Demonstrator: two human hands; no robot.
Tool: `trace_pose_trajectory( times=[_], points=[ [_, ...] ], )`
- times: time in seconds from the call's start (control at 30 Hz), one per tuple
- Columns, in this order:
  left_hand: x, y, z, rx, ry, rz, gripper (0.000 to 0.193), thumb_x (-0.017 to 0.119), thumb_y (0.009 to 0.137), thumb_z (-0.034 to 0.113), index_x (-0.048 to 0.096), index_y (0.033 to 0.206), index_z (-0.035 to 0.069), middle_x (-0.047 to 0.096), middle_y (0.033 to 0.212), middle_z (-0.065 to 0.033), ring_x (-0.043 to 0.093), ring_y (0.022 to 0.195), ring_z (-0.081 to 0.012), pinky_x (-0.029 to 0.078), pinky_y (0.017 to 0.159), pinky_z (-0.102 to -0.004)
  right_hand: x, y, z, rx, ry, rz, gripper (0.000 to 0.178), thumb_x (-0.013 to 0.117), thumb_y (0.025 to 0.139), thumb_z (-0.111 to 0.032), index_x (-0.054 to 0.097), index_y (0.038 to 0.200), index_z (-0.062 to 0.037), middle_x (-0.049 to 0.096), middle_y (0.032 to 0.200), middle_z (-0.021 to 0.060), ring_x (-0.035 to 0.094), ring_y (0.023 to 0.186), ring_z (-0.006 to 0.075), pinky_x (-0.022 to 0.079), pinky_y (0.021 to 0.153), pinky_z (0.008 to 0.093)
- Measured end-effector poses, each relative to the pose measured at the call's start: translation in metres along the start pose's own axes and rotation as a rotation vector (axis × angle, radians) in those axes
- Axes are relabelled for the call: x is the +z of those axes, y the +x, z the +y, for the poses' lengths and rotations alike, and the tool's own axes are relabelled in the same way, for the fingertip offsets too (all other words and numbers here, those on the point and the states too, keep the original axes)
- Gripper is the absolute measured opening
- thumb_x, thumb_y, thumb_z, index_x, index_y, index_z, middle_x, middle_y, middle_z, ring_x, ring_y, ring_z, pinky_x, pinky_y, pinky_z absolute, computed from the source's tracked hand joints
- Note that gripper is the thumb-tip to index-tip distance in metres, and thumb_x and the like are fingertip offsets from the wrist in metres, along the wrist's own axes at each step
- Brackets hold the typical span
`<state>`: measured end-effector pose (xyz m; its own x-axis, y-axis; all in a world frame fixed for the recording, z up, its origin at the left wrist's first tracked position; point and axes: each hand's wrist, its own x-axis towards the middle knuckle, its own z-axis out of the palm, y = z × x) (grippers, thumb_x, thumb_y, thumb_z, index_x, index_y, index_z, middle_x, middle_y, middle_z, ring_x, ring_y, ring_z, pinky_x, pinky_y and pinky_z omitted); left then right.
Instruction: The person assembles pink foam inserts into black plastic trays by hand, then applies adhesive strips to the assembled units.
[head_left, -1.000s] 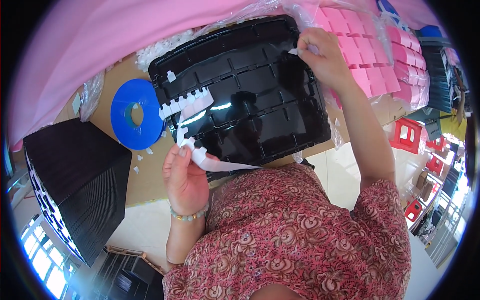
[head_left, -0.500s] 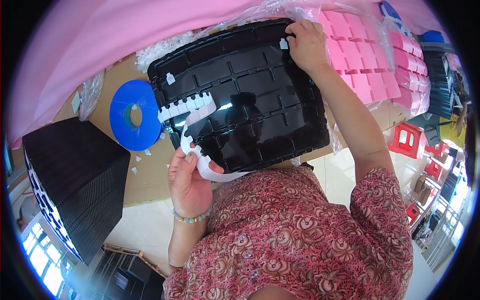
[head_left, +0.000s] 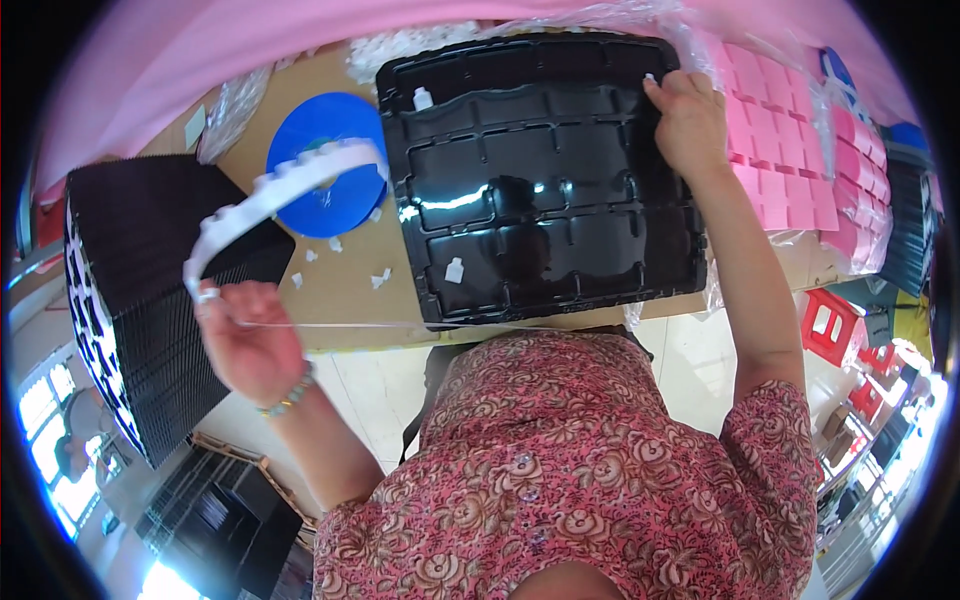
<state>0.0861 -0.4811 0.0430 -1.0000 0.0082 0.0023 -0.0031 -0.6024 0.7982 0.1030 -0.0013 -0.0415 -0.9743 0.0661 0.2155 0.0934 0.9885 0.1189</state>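
A glossy black tray [head_left: 545, 165], molded with shallow ridges, lies mid-table, its far right corner partly hidden by the right hand [head_left: 692, 120], whose curled fingers may or may not grip something; I cannot tell. Left stands a black stack [head_left: 140, 215], right lie pink blocks [head_left: 775, 130], and a blue roll [head_left: 350, 195] sits between stack and tray, partly covered by the notched white strip [head_left: 265, 200] arching from the left hand's [head_left: 255, 335] pinching fingers. Small white tabs [head_left: 455, 271] dot the tray.
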Motion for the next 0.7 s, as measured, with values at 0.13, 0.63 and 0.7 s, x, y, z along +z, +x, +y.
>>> trace_pose_trajectory(
  times=[0.13, 0.63, 0.7],
  points=[
    [-0.063, 0.002, 0.040, 0.252, 0.380, 0.061, 0.016, 0.052, 0.095, 0.015, 0.057, 0.104, 0.003, 0.058, 0.072, -0.0030, 0.054, 0.066, -0.0132, 0.047, 0.066, -0.0305, -0.005, 0.009, -0.003, 0.059, -0.058, -0.064, 0.031, 0.058, 0.075, -0.005, 0.072, 0.101, -0.0147, 0.058, 0.093, 0.0023, 0.052, 0.099, 0.0242, 0.044, 0.082, 0.0381],
    [-0.209, -0.140, -0.050, -0.464, 1.408, 0.869, 0.022, 0.062, 0.084, 0.017, 0.068, 0.100, 0.002, 0.065, 0.075, -0.0071, 0.060, 0.067, -0.0165, 0.049, 0.064, -0.0301, 0.012, 0.097, -0.187, -0.257, 0.404, 0.019, 0.025, 0.061, 0.076, -0.006, 0.074, 0.095, -0.0159, 0.063, 0.093, 0.0013, 0.053, 0.100, 0.0225, 0.040, 0.088, 0.0384],
    [-0.193, -0.145, -0.056, -0.474, 1.411, 0.873, 0.023, 0.061, 0.083, 0.014, 0.066, 0.103, 0.002, 0.066, 0.082, -0.0100, 0.061, 0.073, -0.0198, 0.049, 0.068, -0.0317, 0.012, 0.097, -0.186, -0.291, 0.411, -0.007, 0.027, 0.061, 0.075, -0.006, 0.074, 0.096, -0.0164, 0.063, 0.095, 0.0025, 0.052, 0.103, 0.0229, 0.038, 0.091, 0.0382]
  ],
)
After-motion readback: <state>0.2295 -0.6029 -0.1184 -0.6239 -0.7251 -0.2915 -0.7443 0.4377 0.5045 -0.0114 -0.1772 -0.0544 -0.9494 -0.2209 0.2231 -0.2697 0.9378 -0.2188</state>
